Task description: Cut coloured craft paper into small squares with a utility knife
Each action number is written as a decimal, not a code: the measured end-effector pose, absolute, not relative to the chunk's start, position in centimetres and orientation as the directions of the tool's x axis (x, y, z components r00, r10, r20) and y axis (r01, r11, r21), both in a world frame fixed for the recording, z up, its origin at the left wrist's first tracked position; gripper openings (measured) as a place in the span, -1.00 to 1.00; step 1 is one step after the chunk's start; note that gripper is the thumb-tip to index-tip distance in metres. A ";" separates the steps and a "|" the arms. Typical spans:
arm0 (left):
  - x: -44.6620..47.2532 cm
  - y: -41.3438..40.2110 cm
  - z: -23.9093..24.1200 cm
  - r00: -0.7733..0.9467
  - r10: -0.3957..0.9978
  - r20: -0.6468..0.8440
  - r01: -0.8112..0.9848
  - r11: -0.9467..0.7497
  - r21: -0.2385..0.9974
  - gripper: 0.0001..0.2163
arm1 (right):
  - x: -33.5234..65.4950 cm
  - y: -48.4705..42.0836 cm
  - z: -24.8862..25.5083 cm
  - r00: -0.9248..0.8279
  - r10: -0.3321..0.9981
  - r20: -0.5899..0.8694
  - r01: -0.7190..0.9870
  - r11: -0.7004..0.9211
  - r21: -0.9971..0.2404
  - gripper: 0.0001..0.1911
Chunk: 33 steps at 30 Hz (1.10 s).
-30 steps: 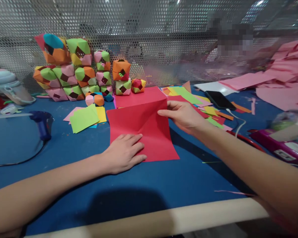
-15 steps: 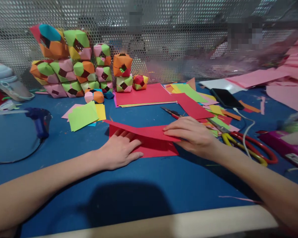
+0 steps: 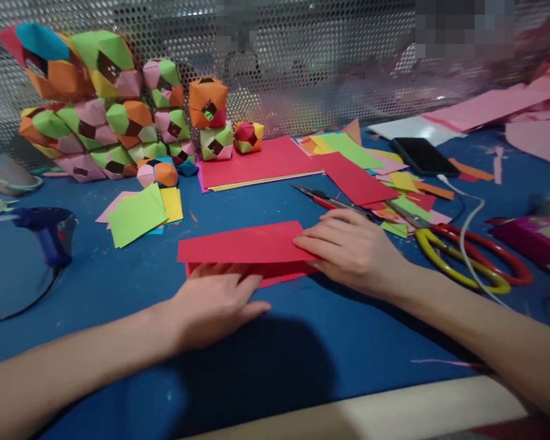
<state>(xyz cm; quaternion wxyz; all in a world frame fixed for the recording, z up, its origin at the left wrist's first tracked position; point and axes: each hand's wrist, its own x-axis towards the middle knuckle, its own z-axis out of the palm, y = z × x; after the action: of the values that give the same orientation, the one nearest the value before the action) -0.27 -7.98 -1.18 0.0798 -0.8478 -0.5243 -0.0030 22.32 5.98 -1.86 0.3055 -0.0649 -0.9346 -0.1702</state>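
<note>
A red sheet of paper (image 3: 245,243) lies on the blue table in front of me, its far part folded over toward me. My left hand (image 3: 215,299) rests palm down at the near edge, fingers stretched out with their tips hidden under the folded flap. At the sheet's right end my right hand (image 3: 348,250) pinches the paper, the thumb mostly hidden behind it. Just beyond the right hand lie small pointed scissors (image 3: 318,195), and large scissors with yellow and red handles (image 3: 462,256) lie to its right.
Stacked folded-paper cubes (image 3: 114,116) line the mesh wall at the back left. A blue glue gun (image 3: 50,235) is at the left beside green paper squares (image 3: 137,214). Behind are a red paper stack (image 3: 261,162), paper scraps and a phone (image 3: 424,157) with a white cable.
The raised flap of the red sheet has come down toward me and lies flatter over the lower part. My left hand has slid nearer to me. The view has shifted slightly.
</note>
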 end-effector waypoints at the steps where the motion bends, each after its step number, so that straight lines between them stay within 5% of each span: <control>1: -0.4 -7.3 -1.0 0.420 0.906 0.061 0.906 -0.413 -0.094 -0.61 | 22.1 5.7 -1.8 -0.792 0.034 0.610 0.249 0.930 0.271 -0.85; 10: -1.4 -5.1 -0.9 0.300 0.954 0.010 0.953 -0.300 0.052 -0.56 | 21.5 5.6 -2.4 -0.777 0.098 0.622 0.318 0.913 0.254 -0.80; 21: -1.6 -4.6 -1.6 0.349 0.930 0.118 0.937 -0.343 -0.070 -0.56 | 18.9 8.6 -1.5 -0.662 0.190 0.725 0.340 0.938 0.064 -0.80; 33: -2.5 -4.4 -2.3 0.379 0.922 0.074 0.925 -0.376 -0.056 -0.51 | 13.6 14.0 1.4 -0.861 0.257 0.439 0.296 0.955 0.021 -0.83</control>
<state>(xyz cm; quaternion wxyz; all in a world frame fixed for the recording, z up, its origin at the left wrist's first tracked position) -2.50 -4.40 -2.33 0.0440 -0.8292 -0.5570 -0.0151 13.55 13.96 1.42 0.2213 -0.1434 -0.9636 -0.0439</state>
